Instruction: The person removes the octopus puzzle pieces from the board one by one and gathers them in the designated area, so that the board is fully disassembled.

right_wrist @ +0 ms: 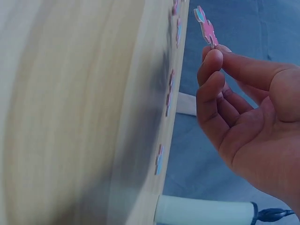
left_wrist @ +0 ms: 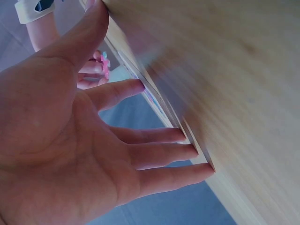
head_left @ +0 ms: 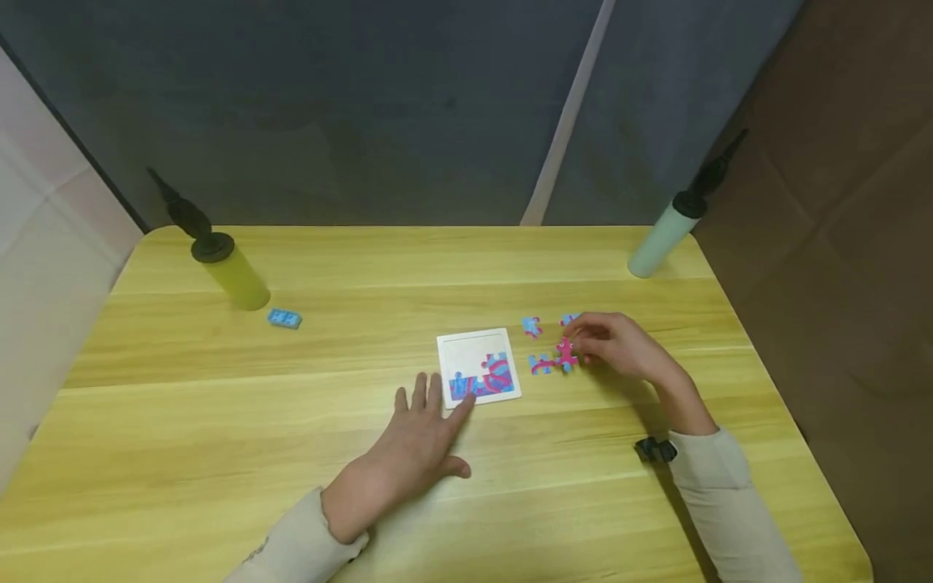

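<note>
Right hand (head_left: 619, 346) pinches a pink puzzle piece (head_left: 565, 354) just over the table (head_left: 219, 453), nearer its right edge than its left! Left hand (head_left: 410, 452), fingers straight, touches the white tray (head_left: 462, 353).

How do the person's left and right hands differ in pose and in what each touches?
The left hand has its fingers extended; the right hand has its fingers curled.
The left hand touches the white puzzle tray; the right hand pinches a pink puzzle piece above the table.
Both are bare.
</note>
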`<state>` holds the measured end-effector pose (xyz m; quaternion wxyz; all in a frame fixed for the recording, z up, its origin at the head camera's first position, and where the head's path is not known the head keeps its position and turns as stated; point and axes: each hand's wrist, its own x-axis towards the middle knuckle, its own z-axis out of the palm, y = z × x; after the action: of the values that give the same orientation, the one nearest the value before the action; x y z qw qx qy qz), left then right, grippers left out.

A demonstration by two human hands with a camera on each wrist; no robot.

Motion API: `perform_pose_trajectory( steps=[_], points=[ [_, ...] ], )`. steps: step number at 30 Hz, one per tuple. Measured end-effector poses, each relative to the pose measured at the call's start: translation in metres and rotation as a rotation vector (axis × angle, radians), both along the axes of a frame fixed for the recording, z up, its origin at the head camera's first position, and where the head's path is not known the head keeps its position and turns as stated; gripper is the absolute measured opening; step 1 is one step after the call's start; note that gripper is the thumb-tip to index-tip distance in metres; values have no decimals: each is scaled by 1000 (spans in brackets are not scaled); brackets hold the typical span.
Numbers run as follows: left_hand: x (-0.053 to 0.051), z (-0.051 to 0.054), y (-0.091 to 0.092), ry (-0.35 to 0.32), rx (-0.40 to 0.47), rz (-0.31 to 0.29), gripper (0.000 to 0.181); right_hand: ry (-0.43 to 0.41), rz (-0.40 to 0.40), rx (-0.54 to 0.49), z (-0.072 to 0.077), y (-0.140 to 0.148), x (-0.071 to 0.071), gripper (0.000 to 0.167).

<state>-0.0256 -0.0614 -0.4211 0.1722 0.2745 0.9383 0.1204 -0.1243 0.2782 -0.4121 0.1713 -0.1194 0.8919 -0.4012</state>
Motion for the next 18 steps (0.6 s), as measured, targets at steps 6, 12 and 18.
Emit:
perform_pose_trajectory(
  steps=[6, 12, 18],
  points=[
    [0, -1, 1, 17, -5, -11, 92, -44, -30, 7, -2, 8, 0, 21],
    [-1, -1, 1, 20, -15, -15, 92, -78, -74, 44, -1, 13, -1, 15],
    [0, 0, 1, 5, -31, -12, 92, -80, -54, 108, -2, 16, -1, 14]
  ],
)
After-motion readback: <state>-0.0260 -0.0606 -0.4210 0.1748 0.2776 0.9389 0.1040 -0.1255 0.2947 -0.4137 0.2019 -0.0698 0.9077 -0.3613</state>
